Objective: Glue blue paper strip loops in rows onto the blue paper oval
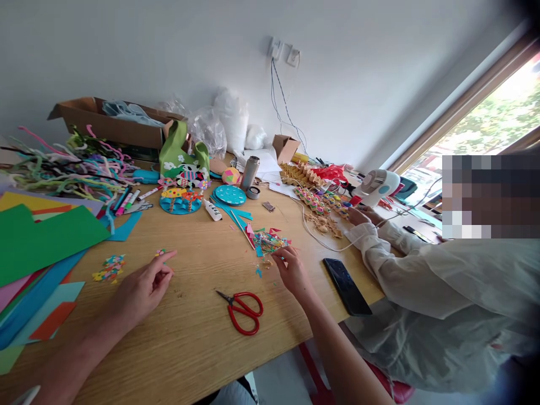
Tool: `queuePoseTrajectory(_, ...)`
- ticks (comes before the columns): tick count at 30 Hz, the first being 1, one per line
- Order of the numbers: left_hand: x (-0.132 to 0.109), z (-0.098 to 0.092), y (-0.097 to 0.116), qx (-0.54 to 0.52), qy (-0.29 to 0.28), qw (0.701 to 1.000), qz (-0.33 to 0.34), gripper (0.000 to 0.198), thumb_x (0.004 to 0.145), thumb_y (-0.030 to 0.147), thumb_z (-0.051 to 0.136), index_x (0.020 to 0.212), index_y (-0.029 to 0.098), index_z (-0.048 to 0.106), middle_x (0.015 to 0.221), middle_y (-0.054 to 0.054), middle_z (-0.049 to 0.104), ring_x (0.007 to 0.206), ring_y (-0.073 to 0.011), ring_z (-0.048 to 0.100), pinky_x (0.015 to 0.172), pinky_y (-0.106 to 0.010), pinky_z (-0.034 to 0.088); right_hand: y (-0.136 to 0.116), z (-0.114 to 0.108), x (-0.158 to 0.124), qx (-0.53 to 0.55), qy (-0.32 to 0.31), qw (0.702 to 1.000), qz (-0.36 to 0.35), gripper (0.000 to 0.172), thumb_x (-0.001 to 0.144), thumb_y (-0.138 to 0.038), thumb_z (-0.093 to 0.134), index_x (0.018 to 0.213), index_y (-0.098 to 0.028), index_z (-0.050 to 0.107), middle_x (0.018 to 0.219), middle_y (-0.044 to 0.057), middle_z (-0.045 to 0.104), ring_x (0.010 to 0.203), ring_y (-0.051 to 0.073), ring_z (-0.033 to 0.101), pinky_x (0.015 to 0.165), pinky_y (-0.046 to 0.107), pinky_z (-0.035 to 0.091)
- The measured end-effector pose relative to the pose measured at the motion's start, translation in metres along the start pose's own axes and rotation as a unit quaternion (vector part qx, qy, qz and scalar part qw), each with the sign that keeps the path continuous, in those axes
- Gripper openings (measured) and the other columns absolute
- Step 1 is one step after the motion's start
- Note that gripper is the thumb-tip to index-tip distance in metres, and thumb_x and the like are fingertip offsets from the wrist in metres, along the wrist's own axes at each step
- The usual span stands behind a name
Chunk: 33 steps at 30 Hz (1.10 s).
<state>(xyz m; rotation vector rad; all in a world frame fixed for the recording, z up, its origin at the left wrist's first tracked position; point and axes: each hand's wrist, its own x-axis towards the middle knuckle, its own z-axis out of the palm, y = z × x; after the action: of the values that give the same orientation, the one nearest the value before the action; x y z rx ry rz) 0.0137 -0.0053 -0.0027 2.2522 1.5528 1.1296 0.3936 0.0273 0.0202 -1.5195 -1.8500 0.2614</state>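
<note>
Gently, left hand (141,289) pinches a paper bit (160,252), light and flimsy, best nipped by its edge; right hand (292,273) touches scraps (270,242), grip unclear.

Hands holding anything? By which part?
Left hand pinches a tiny multicoloured paper scrap between thumb and fingertips; part too small to tell. Right hand touches the colourful paper-scrap pile; grip cannot be told.

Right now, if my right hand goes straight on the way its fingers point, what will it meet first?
Most likely the pile of coloured paper scraps: your right hand points away and leftward, with its fingertips at the pile's near edge. Depth is hard to judge, so contact is uncertain.
</note>
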Motion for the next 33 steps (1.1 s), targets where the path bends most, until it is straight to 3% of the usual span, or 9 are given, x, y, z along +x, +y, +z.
queuePoseTrajectory(2,0.001,0.0,0.002,-0.006,-0.001,1.0,-0.002,0.038,0.09,0.032,0.046,0.125,0.019,0.053,0.078,0.0,0.073,0.063,-0.0139,0.068,0.057,-0.021,0.052,-0.005,0.004,-0.008,-0.055,0.0,0.997,-0.046,0.02,0.09,-0.032,0.056,0.099,-0.021,0.07,0.103,0.01,0.066,0.101,0.026,0.057,0.091,0.042,0.046)
queuePoseTrajectory(5,0.001,0.0,0.002,-0.001,0.0,1.0,-0.004,0.038,0.09,0.032,0.046,0.125,0.019,0.053,0.078,0.0,0.073,0.062,-0.0139,0.068,0.056,-0.022,0.052,-0.009,0.015,-0.015,-0.145,-0.027,0.986,-0.08,0.05,0.085,-0.037,0.067,0.132,-0.023,0.056,0.132,0.013,0.056,0.12,0.031,0.047,0.099,0.05,0.041)
queuePoseTrajectory(7,0.0,-0.001,0.002,0.0,0.001,1.0,-0.005,0.038,0.09,0.033,0.046,0.125,0.019,0.054,0.079,0.0,0.074,0.063,-0.0142,0.069,0.057,-0.022,0.052,-0.008,0.021,-0.015,-0.182,-0.043,0.98,-0.071,0.064,0.081,-0.036,0.071,0.14,-0.025,0.048,0.14,0.013,0.051,0.128,0.033,0.041,0.102,0.052,0.038)
queuePoseTrajectory(13,0.001,-0.001,0.002,-0.006,0.0,1.0,-0.013,0.037,0.09,0.034,0.046,0.124,0.02,0.054,0.08,0.0,0.074,0.065,-0.0144,0.07,0.058,-0.022,0.053,0.0,0.023,-0.005,-0.231,0.024,0.973,-0.002,0.062,0.085,-0.031,0.067,0.142,-0.023,0.044,0.14,0.014,0.05,0.131,0.033,0.038,0.106,0.051,0.034)
queuePoseTrajectory(17,0.001,-0.001,0.004,-0.009,-0.001,1.0,-0.007,0.038,0.09,0.034,0.046,0.125,0.02,0.053,0.078,0.0,0.073,0.064,-0.0145,0.069,0.058,-0.022,0.052,-0.004,0.026,-0.006,-0.232,-0.017,0.972,-0.022,0.069,0.083,-0.04,0.069,0.144,-0.024,0.041,0.144,0.013,0.047,0.135,0.033,0.035,0.108,0.05,0.032)
queuePoseTrajectory(22,0.001,-0.002,0.004,-0.01,-0.001,1.0,-0.02,0.038,0.09,0.034,0.046,0.125,0.02,0.053,0.081,-0.001,0.074,0.065,-0.0146,0.069,0.059,-0.022,0.053,-0.011,0.032,-0.001,-0.261,-0.006,0.964,0.043,0.058,0.087,-0.031,0.062,0.141,-0.02,0.045,0.144,0.015,0.047,0.136,0.033,0.034,0.109,0.051,0.029)
queuePoseTrajectory(27,0.001,-0.002,0.003,-0.009,-0.003,1.0,-0.012,0.039,0.09,0.035,0.045,0.125,0.02,0.053,0.08,-0.001,0.073,0.063,-0.0144,0.068,0.058,-0.022,0.052,-0.021,0.038,0.001,-0.247,-0.027,0.969,0.001,0.062,0.086,-0.031,0.061,0.144,-0.02,0.042,0.145,0.013,0.046,0.138,0.032,0.031,0.112,0.051,0.025)
queuePoseTrajectory(33,0.002,-0.003,0.006,-0.006,-0.006,0.999,-0.033,0.039,0.089,0.035,0.045,0.125,0.021,0.053,0.081,-0.002,0.074,0.06,-0.0152,0.067,0.058,-0.024,0.053,-0.029,0.045,0.006,-0.235,-0.012,0.972,0.011,0.059,0.084,-0.013,0.049,0.143,-0.018,0.044,0.145,0.015,0.047,0.138,0.033,0.029,0.111,0.054,0.024)
